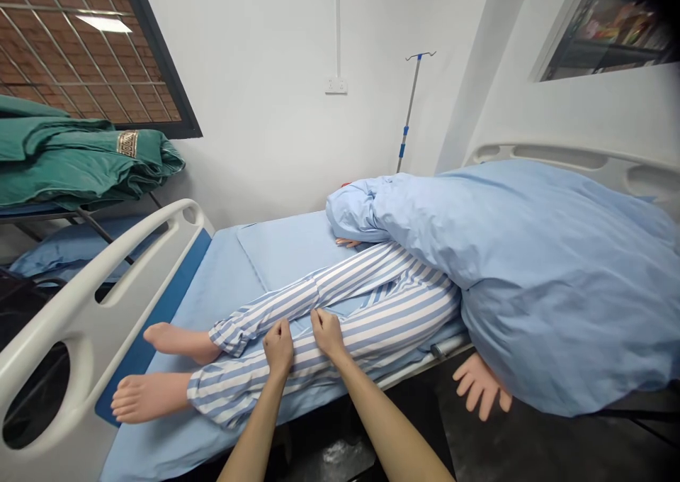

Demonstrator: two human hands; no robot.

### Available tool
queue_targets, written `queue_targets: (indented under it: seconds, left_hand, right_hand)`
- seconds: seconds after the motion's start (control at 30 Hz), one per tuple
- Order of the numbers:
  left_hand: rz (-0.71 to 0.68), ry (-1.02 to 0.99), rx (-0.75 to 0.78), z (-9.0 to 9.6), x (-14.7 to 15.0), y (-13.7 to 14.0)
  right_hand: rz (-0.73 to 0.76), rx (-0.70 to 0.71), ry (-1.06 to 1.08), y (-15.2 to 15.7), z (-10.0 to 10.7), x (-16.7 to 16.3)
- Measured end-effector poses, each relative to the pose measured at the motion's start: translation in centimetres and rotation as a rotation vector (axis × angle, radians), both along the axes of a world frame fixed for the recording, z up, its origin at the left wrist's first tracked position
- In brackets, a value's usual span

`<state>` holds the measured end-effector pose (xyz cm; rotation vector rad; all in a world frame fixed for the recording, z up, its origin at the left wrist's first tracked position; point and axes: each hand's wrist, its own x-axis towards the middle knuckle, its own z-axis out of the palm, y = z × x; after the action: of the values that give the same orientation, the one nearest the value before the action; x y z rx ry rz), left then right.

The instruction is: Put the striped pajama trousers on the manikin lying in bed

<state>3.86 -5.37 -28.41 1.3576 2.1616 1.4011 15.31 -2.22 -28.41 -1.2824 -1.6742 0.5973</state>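
Note:
My left hand is closed in a fist over the near leg of a mannequin, around the shin. Beside it, my right hand is also a fist, near the knee of that same leg. Nothing shows in either hand, and the cloth around them is not drawn up. The mannequin wears blue-and-white striped trousers and lies on its back. Its bare near foot and far foot point left. A light blue quilt covers its upper body. One mannequin hand hangs out below the quilt.
The bed has a light blue sheet, a pale footboard at the left and a headboard at the right. An IV pole stands by the back wall. Green folded cloth lies on a rack at the left.

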Motion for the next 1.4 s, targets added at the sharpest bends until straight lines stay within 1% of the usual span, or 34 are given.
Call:
queue_targets:
  seconds: [0.07,0.13,0.27,0.33,0.4,0.47,0.57,0.63,0.7,0.8,0.9,0.97,1.0,1.07,1.2,1.27,1.4]
  left_hand:
    - [0.001,-0.050,-0.023,0.4,0.1,0.2]
    - [-0.001,-0.133,-0.023,1.3,0.6,0.7]
    - [-0.079,-0.283,0.095,4.0,3.0,2.0]
    - [-0.131,-0.312,0.132,4.4,4.6,2.3]
    - [-0.145,-0.272,0.112,3.7,6.0,2.3]
    - [-0.127,-0.150,0.062,2.2,6.9,2.0]
    - [-0.128,0.010,0.023,0.0,7.1,1.5]
    - [-0.147,0.026,0.010,-0.5,6.9,1.5]
    - [-0.154,0.010,-0.004,-0.4,6.6,1.6]
    - [-0.166,0.003,-0.001,0.1,6.6,1.7]
    - [-0.156,-0.001,0.013,0.4,6.8,1.6]
    - [-0.151,-0.007,0.024,0.5,6.9,1.5]
    - [-0.149,-0.009,0.024,0.5,7.0,1.4]
    - [-0.147,-0.004,0.017,0.5,7.1,1.4]
    - [-0.153,0.010,0.001,0.7,7.4,1.7]
    - [-0.156,0.000,0.000,1.3,7.8,2.1]
    - [-0.189,-0.053,0.060,3.5,9.6,3.4]
  right_hand:
    - [-0.009,0.000,0.023,0.0,-0.4,0.0]
    - [-0.021,-0.017,0.075,0.3,-0.5,0.1]
    - [-0.037,-0.052,0.202,0.7,-0.4,0.2]
    - [-0.031,-0.057,0.249,0.9,-0.5,0.4]
    - [-0.025,-0.054,0.293,1.0,-0.6,0.6]
    - [-0.018,-0.058,0.335,1.2,-0.9,0.7]
    - [-0.013,-0.088,0.360,1.5,-1.2,0.7]
    - [-0.024,-0.098,0.345,1.5,-1.3,0.5]
    - [-0.040,-0.092,0.303,1.5,-0.9,0.5]
    - [-0.003,-0.048,0.206,1.7,0.8,1.3]
    - [0.057,0.029,0.123,2.6,2.9,3.6]
    - [0.037,0.051,0.099,3.2,3.6,5.7]
    - [0.009,0.047,0.094,3.3,3.6,6.6]
    - [-0.031,0.033,0.071,3.4,2.9,8.1]
    - [-0.091,0.042,0.023,2.8,0.8,9.1]
    - [-0.134,0.039,0.042,2.7,0.5,9.0]
    - [-0.117,0.024,0.106,2.9,0.8,9.0]
